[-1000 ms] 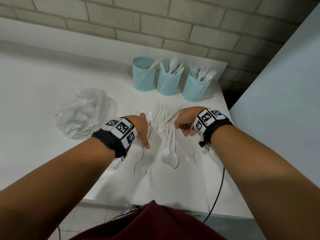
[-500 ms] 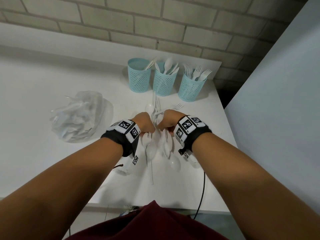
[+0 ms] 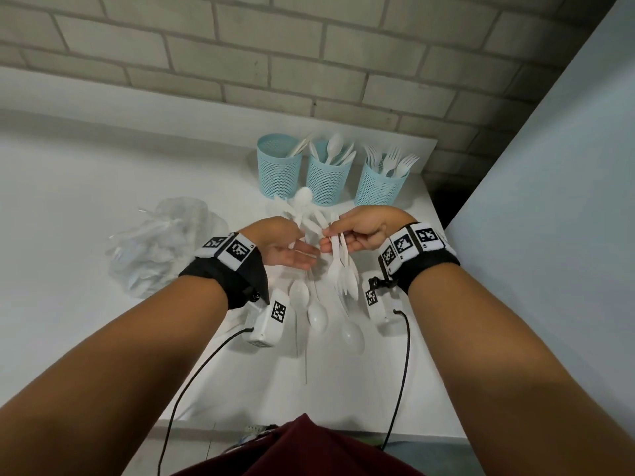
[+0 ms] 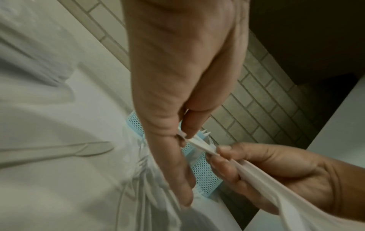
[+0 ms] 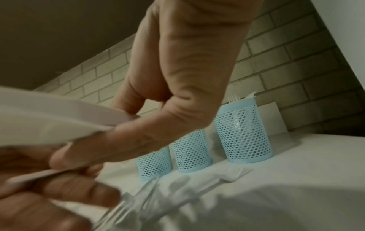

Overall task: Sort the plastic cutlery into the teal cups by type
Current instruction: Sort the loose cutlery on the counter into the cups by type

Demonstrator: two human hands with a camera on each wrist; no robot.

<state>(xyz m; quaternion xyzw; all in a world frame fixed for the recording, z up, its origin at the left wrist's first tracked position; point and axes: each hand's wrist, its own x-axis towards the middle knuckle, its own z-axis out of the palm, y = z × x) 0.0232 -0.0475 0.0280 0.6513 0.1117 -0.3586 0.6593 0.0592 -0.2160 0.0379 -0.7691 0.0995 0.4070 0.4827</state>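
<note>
I hold a bunch of white plastic cutlery above the desk. My right hand pinches the handles between thumb and fingers, and the fork and spoon heads hang down toward me. My left hand lies palm up just beside it, fingers nearly straight. In the left wrist view its fingertips touch the handle ends of the bunch. More loose cutlery lies on the desk under my hands, mostly spoons. Three teal mesh cups stand in a row at the far edge near the brick wall. The right cup holds forks and the middle cup holds spoons. What the left cup holds I cannot tell. A crumpled clear plastic bag lies on the desk to my left.
</note>
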